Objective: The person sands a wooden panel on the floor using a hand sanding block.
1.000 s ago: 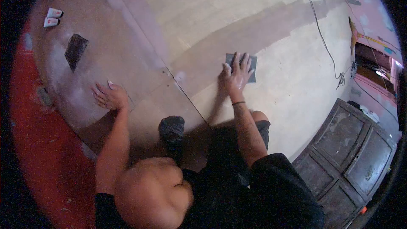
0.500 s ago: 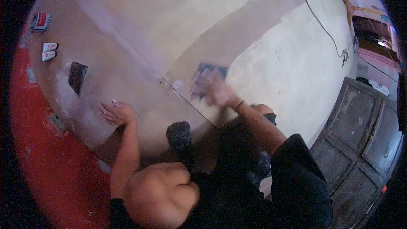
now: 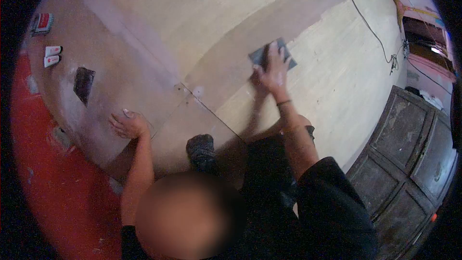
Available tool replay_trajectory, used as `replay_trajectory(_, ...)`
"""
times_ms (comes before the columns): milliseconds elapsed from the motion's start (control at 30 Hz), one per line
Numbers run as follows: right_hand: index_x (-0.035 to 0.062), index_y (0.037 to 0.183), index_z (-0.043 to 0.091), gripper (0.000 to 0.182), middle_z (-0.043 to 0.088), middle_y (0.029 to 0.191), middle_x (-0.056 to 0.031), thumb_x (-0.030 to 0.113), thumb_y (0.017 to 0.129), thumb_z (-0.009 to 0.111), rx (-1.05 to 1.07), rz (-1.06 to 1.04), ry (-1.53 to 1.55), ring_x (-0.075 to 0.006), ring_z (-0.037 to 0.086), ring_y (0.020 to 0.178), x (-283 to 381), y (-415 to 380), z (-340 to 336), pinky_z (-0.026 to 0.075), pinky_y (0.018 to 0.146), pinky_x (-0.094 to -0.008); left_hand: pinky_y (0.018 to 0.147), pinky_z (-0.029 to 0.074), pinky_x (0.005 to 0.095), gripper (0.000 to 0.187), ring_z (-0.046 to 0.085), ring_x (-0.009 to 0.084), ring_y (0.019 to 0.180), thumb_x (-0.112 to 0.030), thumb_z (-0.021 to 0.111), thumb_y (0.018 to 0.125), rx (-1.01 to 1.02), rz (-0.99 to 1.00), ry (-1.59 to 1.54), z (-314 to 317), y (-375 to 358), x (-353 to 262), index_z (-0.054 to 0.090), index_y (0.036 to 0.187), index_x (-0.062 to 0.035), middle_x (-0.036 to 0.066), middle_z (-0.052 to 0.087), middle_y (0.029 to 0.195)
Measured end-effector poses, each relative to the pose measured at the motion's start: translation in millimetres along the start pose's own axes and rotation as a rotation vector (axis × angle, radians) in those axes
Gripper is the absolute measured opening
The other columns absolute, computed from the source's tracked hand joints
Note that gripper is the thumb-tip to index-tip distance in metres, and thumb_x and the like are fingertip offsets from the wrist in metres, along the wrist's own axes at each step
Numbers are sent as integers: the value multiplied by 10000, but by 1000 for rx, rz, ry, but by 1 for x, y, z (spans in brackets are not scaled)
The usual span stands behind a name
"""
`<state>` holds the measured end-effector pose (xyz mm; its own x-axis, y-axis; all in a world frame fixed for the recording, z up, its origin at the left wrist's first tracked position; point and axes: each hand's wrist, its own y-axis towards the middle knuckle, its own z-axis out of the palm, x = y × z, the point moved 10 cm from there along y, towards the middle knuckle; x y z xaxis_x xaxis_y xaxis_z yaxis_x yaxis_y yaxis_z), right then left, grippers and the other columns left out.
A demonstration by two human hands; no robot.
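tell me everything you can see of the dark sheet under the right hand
The dark sheet is thin, flat and grey-green, with straight edges and clear corners; it looks like sandpaper, though its underside is hidden. It lies turned at an angle on the pale panel, at the edge of a purplish-grey band. The right hand is laid over it, palm down with fingers spread, covering its middle. The part under the hand cannot be seen.
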<state>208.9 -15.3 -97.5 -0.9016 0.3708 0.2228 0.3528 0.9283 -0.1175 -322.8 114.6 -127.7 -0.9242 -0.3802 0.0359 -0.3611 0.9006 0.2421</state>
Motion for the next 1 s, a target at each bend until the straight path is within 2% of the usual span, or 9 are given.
replay_trajectory(100, 2, 1469, 361, 887, 296, 1559, -253, 287, 708, 717, 383, -69, -57, -507, 252, 1420, 106, -26, 0, 137, 1152, -675, 1118, 279, 577, 556, 368, 330, 1412, -386, 464, 1003, -42, 3, -22, -11, 4, -24, 413, 1479, -104, 122, 387, 1537)
replay_trajectory(167, -6, 1471, 351, 862, 255, 1587, -245, 326, 764, 717, 251, -123, 450, -491, 151, 1477, 134, -68, 18, 89, 1178, -648, 1112, 288, 579, 551, 365, 330, 1416, -387, 463, 1003, -56, -12, -46, -16, 12, -38, 422, 1474, -103, 124, 395, 1534)
replay_trajectory(333, -5, 1495, 326, 765, 213, 1584, -293, 332, 872, 616, -343, 361, 133, -503, 169, 1462, -15, 26, -26, 133, 1171, -643, 1101, 307, 576, 552, 371, 337, 1413, -399, 464, 1004, -52, 13, 7, -8, 1, -13, 432, 1466, -99, 128, 404, 1528)
replay_trajectory(467, 22, 1486, 373, 808, 213, 1588, -282, 461, 849, 607, 154, 59, -368, -489, 199, 1456, 96, -20, 4, 160, 1139, -674, 1099, 318, 564, 568, 394, 353, 1393, -418, 467, 1002, -76, 21, -16, -17, 3, -16, 429, 1466, -94, 128, 402, 1528)
replay_trajectory(500, 59, 1490, 392, 830, 235, 1588, -259, 496, 825, 627, 270, -18, -48, -469, 223, 1455, 131, -54, 11, 158, 1135, -681, 1099, 320, 561, 571, 399, 357, 1388, -422, 468, 1002, -71, 18, 7, -16, -1, -20, 428, 1466, -92, 128, 401, 1528)
replay_trajectory(600, 53, 1500, 368, 865, 239, 1597, -236, 488, 808, 652, 142, -137, -32, -435, 237, 1465, 111, -50, 11, 155, 1130, -694, 1099, 326, 554, 578, 410, 367, 1378, -431, 470, 1002, -88, 75, 84, 12, -2, -4, 425, 1467, -90, 129, 399, 1528)
replay_trajectory(700, -22, 1505, 314, 907, 244, 1597, -240, 474, 819, 643, -196, 314, 5, -466, 211, 1467, -8, 30, -21, 161, 1111, -717, 1101, 325, 550, 576, 406, 376, 1379, -429, 469, 1003, -43, 164, 248, 46, -17, 21, 423, 1467, -90, 132, 395, 1530)
replay_trajectory(867, 2, 1494, 359, 749, 249, 1611, -200, 349, 870, 582, 182, -165, -40, -408, 168, 1501, 149, -81, 39, 102, 1138, -707, 1104, 316, 565, 572, 395, 354, 1390, -421, 466, 1006, -14, -27, 59, 1, -1, -8, 414, 1475, -98, 141, 402, 1524)
replay_trajectory(1000, 68, 1516, 359, 762, 264, 1620, -150, 380, 865, 606, 13, -2, -9, -382, 178, 1505, 38, -4, 10, 82, 1141, -703, 1116, 293, 570, 557, 338, 327, 1433, -420, 450, 1009, -68, 51, 48, 4, 0, -7, 425, 1461, -94, 143, 396, 1527)
